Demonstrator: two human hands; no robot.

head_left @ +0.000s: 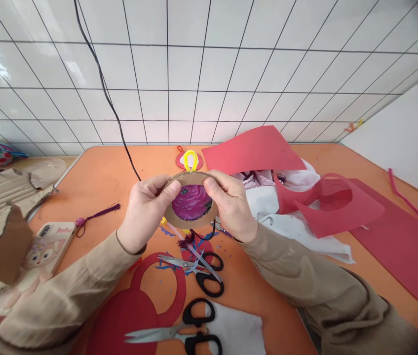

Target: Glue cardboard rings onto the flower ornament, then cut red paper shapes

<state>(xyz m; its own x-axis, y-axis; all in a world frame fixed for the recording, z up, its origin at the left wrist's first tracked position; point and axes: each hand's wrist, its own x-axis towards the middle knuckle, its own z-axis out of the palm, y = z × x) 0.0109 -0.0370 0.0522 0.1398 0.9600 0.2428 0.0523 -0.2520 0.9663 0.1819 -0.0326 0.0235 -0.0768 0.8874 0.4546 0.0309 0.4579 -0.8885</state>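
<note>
"Holding what rn?"

"Cardboard ring, both hands. L hand pinches one side, R hand the other. Each grip is narrow, thumb on the face toward me; fingers mostly hidden behind, can't tell how they sit."

"Where's the ring?"

"Up off the desk, approx. mid-view, w/ a purple patterned piece filling most of the hole. Can't tell if it's glued or just pressed there. Yellow loop shows right above the top edge; attached or not, can't say."

"Tips for doing it well?"

"IMO: press evenly L vs R, thumbs on cardboard, not on the purple. Don't bend the band; it looks thin at the sides & could crease. I'd check the lower R edge too: dark patch there, gap or print, unclear."

"Hazards?"

"Upper scissors lie below my hands, blades apart, tassel & blue scraps nearby. I'd carry my wrists high so nothing snags."
</note>
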